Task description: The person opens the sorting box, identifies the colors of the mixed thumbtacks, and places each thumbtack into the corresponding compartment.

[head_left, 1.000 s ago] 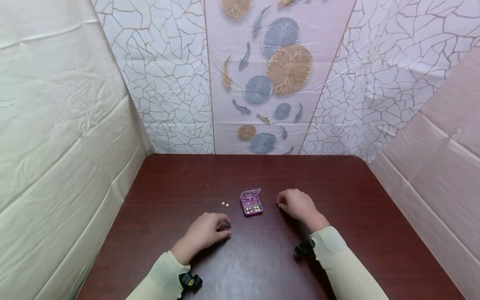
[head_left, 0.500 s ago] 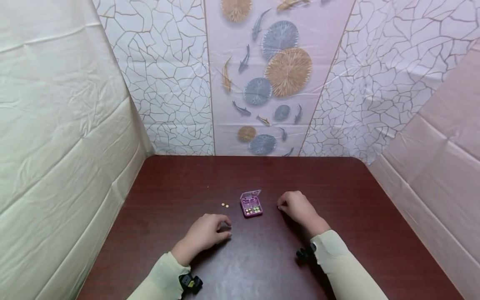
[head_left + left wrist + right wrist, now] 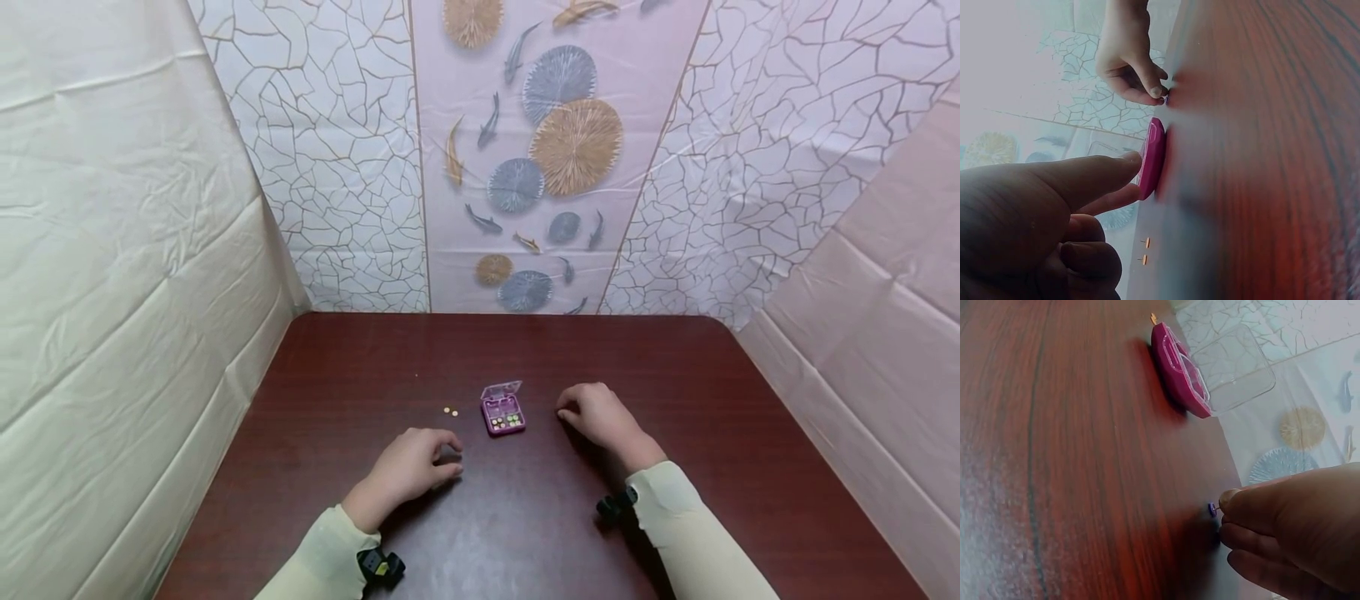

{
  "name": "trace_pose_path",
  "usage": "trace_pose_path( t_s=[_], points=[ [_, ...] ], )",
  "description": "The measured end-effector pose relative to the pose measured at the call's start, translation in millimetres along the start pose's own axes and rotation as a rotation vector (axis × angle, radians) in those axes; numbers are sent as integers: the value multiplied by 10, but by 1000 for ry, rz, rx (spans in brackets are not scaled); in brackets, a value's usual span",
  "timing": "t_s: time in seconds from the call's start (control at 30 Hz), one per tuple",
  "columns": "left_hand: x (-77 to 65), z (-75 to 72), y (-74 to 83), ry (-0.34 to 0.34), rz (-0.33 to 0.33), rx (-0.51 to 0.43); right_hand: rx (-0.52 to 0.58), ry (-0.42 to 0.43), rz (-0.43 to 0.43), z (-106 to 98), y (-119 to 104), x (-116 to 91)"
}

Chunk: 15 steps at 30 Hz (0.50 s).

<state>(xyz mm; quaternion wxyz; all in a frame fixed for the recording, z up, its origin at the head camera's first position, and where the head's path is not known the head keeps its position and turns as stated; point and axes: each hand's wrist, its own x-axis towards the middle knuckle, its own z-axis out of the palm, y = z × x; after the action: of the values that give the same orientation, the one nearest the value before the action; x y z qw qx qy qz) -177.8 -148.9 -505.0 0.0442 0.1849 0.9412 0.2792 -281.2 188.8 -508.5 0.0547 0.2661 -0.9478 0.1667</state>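
The person's right hand [image 3: 596,414] is right of a small purple box. Its thumb and finger pinch the thin pin of a purple thumbtack [image 3: 1212,509], the flat head facing the tabletop. The box [image 3: 503,414] has its clear lid [image 3: 1235,372] standing up at the back. Several light-coloured tacks lie in its front compartments; the back ones show purple. Left and nearer the person, the left hand [image 3: 411,460] rests low over the table, thumb and index finger apart, holding nothing. Beyond it lie two yellow thumbtacks [image 3: 1147,242], pins pointing up.
A dark red-brown wooden table [image 3: 480,533] carries everything. A patterned cloth [image 3: 517,167] hangs along its far edge, and pale cloths [image 3: 127,275] close off both sides. A black camera strap [image 3: 381,567] sits on each wrist. One tiny pale speck [image 3: 416,375] lies left of the box.
The head view has tilted slightly, so the scene sits a little lower. My right hand has shifted very slightly right; the left hand, box and yellow thumbtacks stay in place.
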Motion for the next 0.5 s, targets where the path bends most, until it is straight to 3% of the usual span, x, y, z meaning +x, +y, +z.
trace_pose_path(
  t_s=[0.23,0.5],
  points=[
    [30,-9,-7,-2,-3,15,-28,-32,-10,16,19,-14],
    [47,-11,-66,6,9,30,-63,-59,68,-21,6,-37]
  ],
)
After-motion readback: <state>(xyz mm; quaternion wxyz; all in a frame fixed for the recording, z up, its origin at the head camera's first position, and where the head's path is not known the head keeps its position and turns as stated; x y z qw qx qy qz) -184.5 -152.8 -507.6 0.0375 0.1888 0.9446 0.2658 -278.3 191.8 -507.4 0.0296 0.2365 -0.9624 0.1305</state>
